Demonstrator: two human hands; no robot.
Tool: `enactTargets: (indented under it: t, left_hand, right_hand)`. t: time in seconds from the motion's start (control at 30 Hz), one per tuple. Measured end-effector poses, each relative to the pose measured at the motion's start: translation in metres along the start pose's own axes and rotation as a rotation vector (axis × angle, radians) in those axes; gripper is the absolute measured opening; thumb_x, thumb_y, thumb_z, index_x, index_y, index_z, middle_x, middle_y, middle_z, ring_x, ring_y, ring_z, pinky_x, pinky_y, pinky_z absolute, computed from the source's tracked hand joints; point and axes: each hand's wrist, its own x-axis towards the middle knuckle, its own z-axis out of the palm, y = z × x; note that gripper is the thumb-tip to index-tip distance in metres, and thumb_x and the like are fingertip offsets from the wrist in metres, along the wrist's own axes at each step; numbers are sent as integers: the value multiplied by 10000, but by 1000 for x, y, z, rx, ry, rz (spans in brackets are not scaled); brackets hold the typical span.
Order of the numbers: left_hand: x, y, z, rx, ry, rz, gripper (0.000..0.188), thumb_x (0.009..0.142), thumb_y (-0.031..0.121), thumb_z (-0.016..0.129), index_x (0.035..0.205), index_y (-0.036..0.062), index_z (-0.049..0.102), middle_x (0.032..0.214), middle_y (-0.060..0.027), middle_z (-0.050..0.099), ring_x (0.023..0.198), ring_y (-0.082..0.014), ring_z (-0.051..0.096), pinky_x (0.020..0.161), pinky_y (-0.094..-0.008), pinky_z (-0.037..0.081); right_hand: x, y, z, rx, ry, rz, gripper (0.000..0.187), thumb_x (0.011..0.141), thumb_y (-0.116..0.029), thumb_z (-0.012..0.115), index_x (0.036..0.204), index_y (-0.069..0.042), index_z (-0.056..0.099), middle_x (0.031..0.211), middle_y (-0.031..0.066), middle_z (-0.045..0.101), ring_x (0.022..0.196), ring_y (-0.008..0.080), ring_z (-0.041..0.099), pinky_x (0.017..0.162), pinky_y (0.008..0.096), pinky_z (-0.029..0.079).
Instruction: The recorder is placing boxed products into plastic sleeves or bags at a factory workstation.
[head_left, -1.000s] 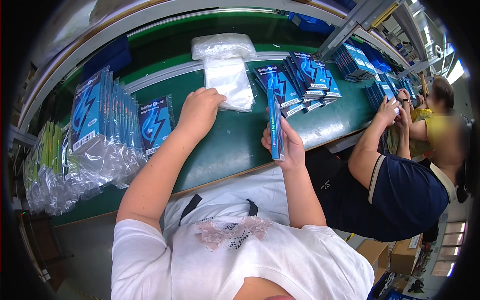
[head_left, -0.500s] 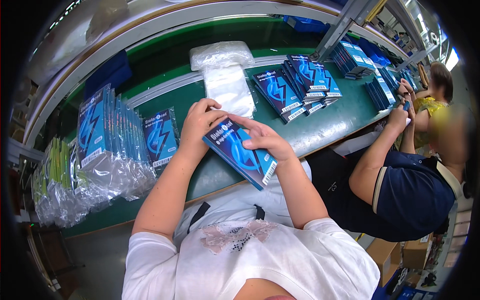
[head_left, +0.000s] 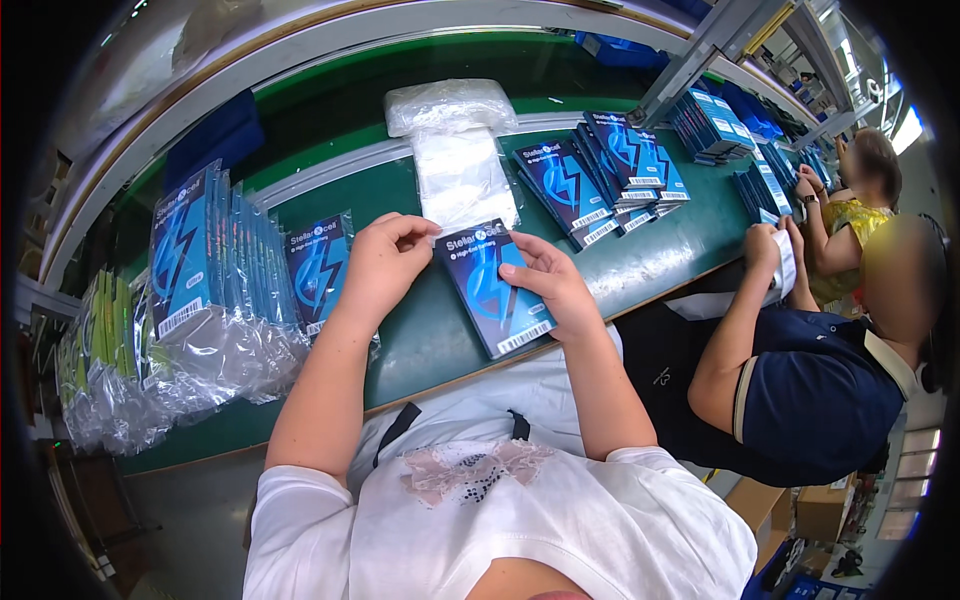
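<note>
My right hand [head_left: 553,288] is closed on a flat blue box [head_left: 492,290] with a lightning-bolt picture, thumb on its front and fingers behind. The box is tilted, its barcode end toward me. Left of its top edge is my left hand [head_left: 388,262], thumb and fingertips pinched together beside the near edge of a stack of clear plastic bags [head_left: 462,180]. What the pinch holds, if anything, is too small to make out. Beyond my left hand lies a bagged blue box [head_left: 318,265], partly hidden by my wrist.
Bagged blue boxes [head_left: 185,260] stand in a row at left, beside green-edged packages [head_left: 100,330]. Loose blue boxes [head_left: 565,190] are piled to the right, with stacked boxes [head_left: 712,130] farther off. A co-worker in a dark shirt [head_left: 800,390] sits close by at right, another person beyond.
The box in my right hand has turned more upright and shifted slightly right. My left hand has come away from its top corner and its fingertips have closed into a pinch.
</note>
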Motion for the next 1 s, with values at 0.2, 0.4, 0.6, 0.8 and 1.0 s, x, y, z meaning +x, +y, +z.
enactTargets:
  t: [0.2,0.4,0.6,0.8,1.0]
  left_hand:
    - [-11,26,4,140,-218,298,282,797,-1,621,1076,28,649,870,-82,631,689,-132,581,645,-257,479]
    - [-4,18,17,-274,-100,-141,414,855,150,705,1198,18,516,922,-53,621,783,-93,603,686,-233,494]
    - [-18,31,32,-852,-279,-295,397,874,90,651,1230,6,496,1132,-102,617,1015,-172,618,863,-321,514]
    - [-16,28,15,-1083,-189,-232,335,906,46,559,1230,-17,500,1165,-124,610,1056,-206,611,923,-351,506]
    - [-50,59,28,-1055,-542,-193,346,969,174,496,1235,-47,506,1216,-171,584,1144,-267,576,1000,-431,462]
  right_hand:
    - [1,20,10,-20,225,-158,338,829,-22,688,1087,64,487,987,145,644,833,139,636,745,259,527]
    - [-7,20,19,54,217,-254,160,819,-70,734,807,-26,581,793,60,664,683,62,598,645,202,480]
    - [-14,19,11,-100,150,-141,164,869,-141,698,892,18,665,796,26,664,719,43,584,638,189,466]
    - [-32,-8,14,-486,-72,-247,1013,672,-76,830,1489,-55,233,820,84,664,786,121,635,682,243,508]
    - [-44,-22,15,-951,336,-1046,586,789,2,688,1332,-11,466,821,104,644,741,118,632,672,243,498]
